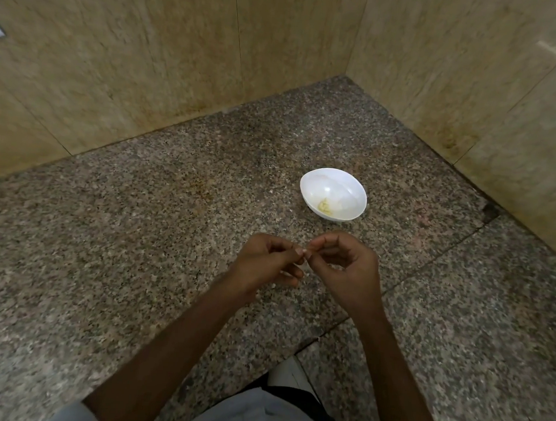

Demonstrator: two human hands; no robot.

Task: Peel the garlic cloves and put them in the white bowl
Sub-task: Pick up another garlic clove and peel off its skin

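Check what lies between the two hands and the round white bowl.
Only bare speckled granite countertop, seen in the head view, between the left hand, the right hand and the round white bowl.

A speckled grey-brown granite countertop is seen, polished smooth but only dully shining. The beige veined stone wall panels are shown smooth and faintly glossy, stained near the base. The round white bowl is caught gleaming, smooth and glossy, plastic by the look. A light grey matt cloth garment is glimpsed at the bottom edge.
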